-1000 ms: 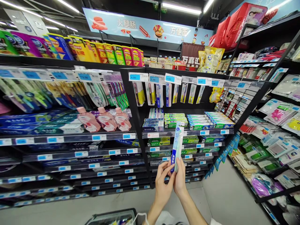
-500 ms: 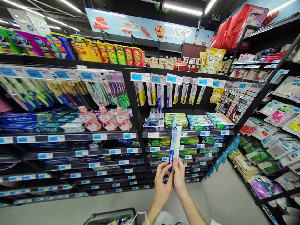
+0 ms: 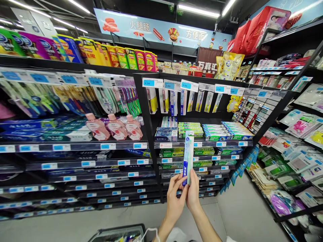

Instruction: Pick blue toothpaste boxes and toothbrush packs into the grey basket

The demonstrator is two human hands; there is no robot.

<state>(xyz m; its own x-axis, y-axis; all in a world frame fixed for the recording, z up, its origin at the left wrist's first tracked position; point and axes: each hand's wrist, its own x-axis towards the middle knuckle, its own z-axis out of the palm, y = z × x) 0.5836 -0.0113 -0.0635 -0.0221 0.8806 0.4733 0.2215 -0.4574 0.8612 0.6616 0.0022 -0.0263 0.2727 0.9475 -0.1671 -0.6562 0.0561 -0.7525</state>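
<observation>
A packaged toothbrush (image 3: pixel 188 156) in a slim blue and clear pack stands upright in front of the shelves. Both hands grip its lower end. My left hand (image 3: pixel 176 197) is closed on the pack's left edge, thumb and fingers together near the dark blue label. On the opposite edge, my right hand (image 3: pixel 193 191) holds the pack with its thumb against the front. Behind it sit stacked toothpaste boxes (image 3: pixel 189 129). Packed toothbrushes (image 3: pixel 173 102) of a similar blue hang on hooks above them.
Pink mouthwash bottles (image 3: pixel 115 127) stand on the left shelf, with more toothbrushes (image 3: pixel 106 97) hanging above. Chip canisters (image 3: pixel 122 57) line the top. A basket (image 3: pixel 118 232) with goods is at the bottom edge. Another rack (image 3: pixel 290 161) runs along the right beside the grey floor (image 3: pixel 237 205).
The toothbrush pack has turned slightly and sits a touch lower and further left. Both hands keep their hold on it. The view has shifted very slightly.
</observation>
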